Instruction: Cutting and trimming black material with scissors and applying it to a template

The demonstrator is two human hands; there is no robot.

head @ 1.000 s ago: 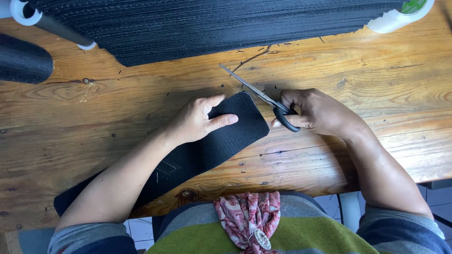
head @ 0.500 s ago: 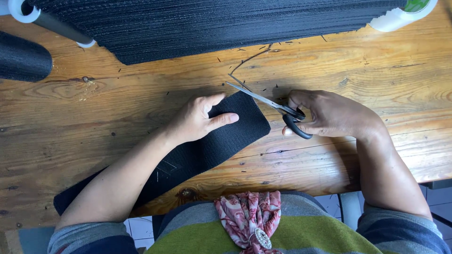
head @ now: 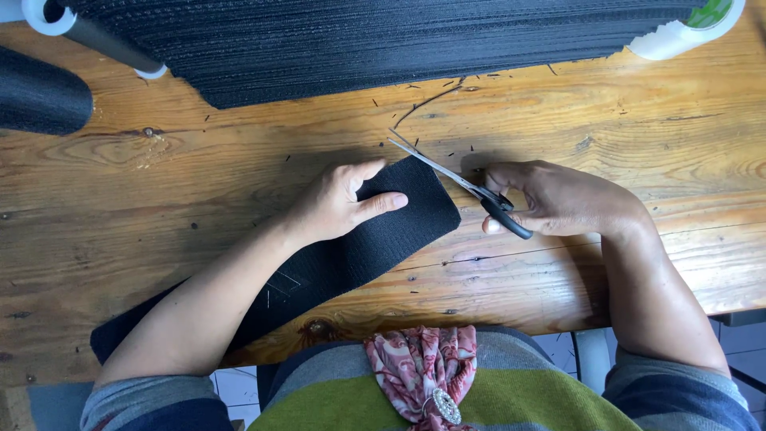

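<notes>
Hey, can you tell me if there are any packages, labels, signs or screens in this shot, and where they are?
None clearly in view.
Closest thing: a green patch, perhaps a sticker, on the white tube end at the top right corner of the wooden table; too cropped to tell.

A wide strip of black woven webbing (head: 351, 251) lies flat on the wooden tabletop, running on a slant from the near left edge up toward the middle. Its surface is dark and finely ribbed, with a faint pale stitched or chalked mark partway along. Its far end is cut square and sits just beside the scissors' blades. The scissors (head: 463, 185) are small — slim silvery blades, black handles — and lie low over the wood, tips pointing up and to the left, away from the body. The blades look closed or nearly so; their tips lie just beyond the strip's end corner.
</notes>
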